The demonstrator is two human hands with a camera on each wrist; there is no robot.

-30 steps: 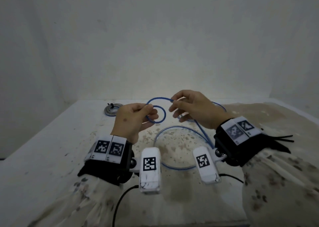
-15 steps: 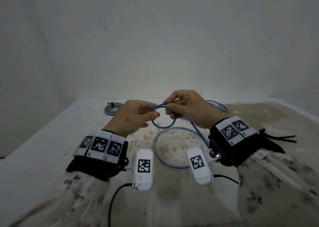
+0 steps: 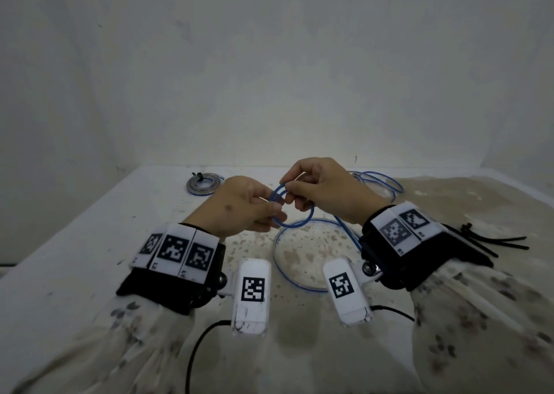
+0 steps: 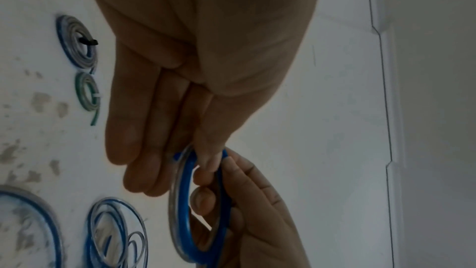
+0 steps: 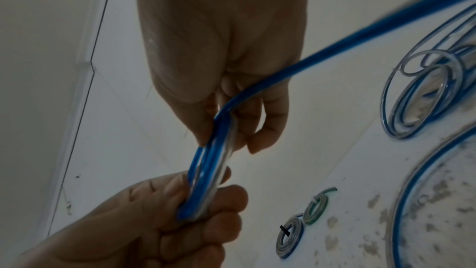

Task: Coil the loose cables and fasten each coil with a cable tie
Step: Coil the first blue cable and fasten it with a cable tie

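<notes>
A small blue cable coil (image 3: 300,223) of a couple of turns hangs in the air between both hands. My left hand (image 3: 269,210) pinches its left side between thumb and fingers. My right hand (image 3: 292,190) pinches its top. In the right wrist view the coil (image 5: 206,172) is edge-on, and its loose blue cable (image 5: 360,34) runs off to the upper right. The rest of that cable lies in a wide loop (image 3: 280,261) on the table and in more loops (image 3: 386,184) behind my right hand. A bunch of black cable ties (image 3: 497,242) lies at the right.
A grey coil (image 3: 201,185) fastened with a black tie lies at the back left of the stained white table (image 3: 90,258). A small green coil (image 4: 86,93) sits next to it. White walls close off the back and sides.
My hands have come together. The right hand has brought another turn of blue cable over onto the small coil held by the left hand, and both wrists have dropped slightly.
</notes>
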